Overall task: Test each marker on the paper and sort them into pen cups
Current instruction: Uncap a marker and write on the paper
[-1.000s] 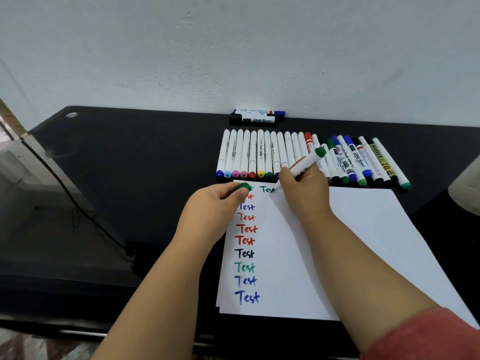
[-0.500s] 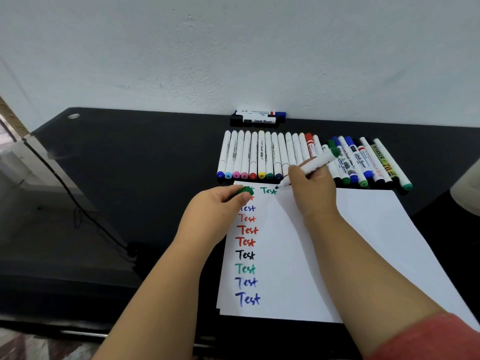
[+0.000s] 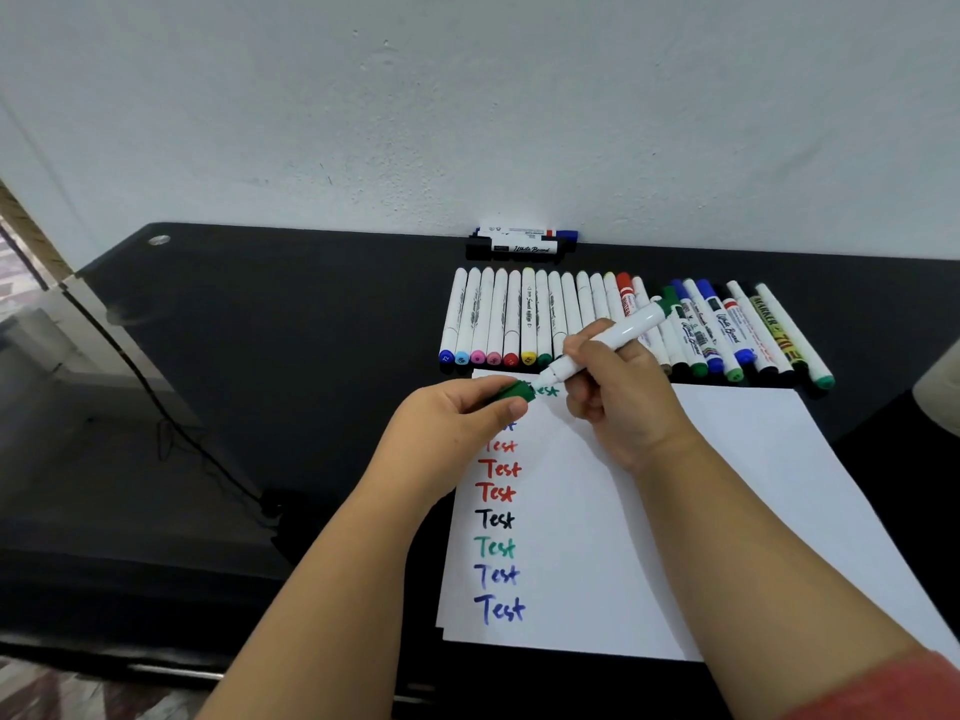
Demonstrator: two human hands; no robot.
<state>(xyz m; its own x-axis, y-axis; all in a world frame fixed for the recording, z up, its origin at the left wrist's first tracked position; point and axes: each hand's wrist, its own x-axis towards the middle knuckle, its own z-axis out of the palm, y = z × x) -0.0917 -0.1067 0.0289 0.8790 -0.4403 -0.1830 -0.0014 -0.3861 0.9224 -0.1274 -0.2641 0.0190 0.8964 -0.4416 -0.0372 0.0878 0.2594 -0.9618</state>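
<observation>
Looks like my home desk setup: black glass table (image 3: 311,330) against a plain white wall (image 3: 467,122) beyond my hands.

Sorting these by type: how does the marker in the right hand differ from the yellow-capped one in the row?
The held marker is uncapped and tilted off the table; the yellow-capped marker lies flat, capped. The held one looks thicker, with a green end. Both have white barrels.

Dark desk set against a pale wall

A black glossy desk (image 3: 291,324) is pushed up to a plain, off-white wall (image 3: 467,106), whose surface is marked by small scuffs. A round metal fitting (image 3: 158,240) is seen at the desk's far left corner. A black cable (image 3: 156,402) is seen trailing down on the left, beside a lighter, blurred area.
</observation>
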